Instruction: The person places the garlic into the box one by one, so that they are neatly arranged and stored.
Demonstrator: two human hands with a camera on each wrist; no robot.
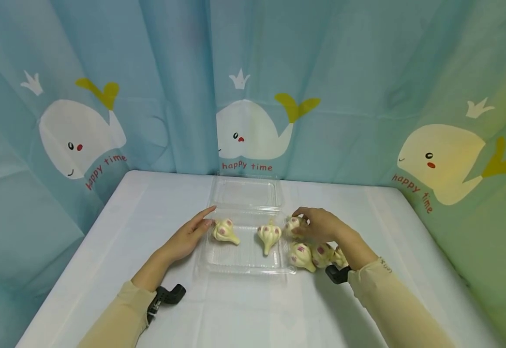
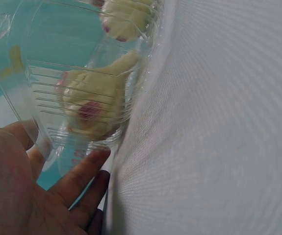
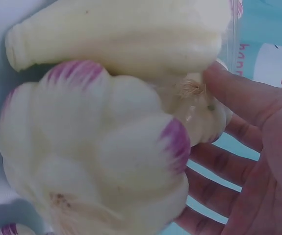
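A clear plastic clamshell container [image 1: 235, 267] lies with its lid folded back, two garlic bulbs [image 1: 224, 230] [image 1: 269, 235] inside. My left hand [image 1: 186, 240] rests against its left side, fingers extended; in the left wrist view the fingers [image 2: 82, 178] touch the ribbed wall, one behind the rim. My right hand [image 1: 321, 225] holds a garlic bulb [image 1: 294, 225] beside the container's right edge; in the right wrist view thumb and fingers lie around that bulb [image 3: 199, 117]. Closer to that wrist are larger-looking bulbs [image 3: 91, 142], partly hiding the held one.
Several more garlic bulbs [image 1: 302, 256] lie right of the container, under the right wrist. The open lid [image 1: 246, 192] lies toward the table's back edge. A white cloth covers the table [image 1: 244, 309], and a blue whale-print curtain [image 1: 344, 145] hangs behind it.
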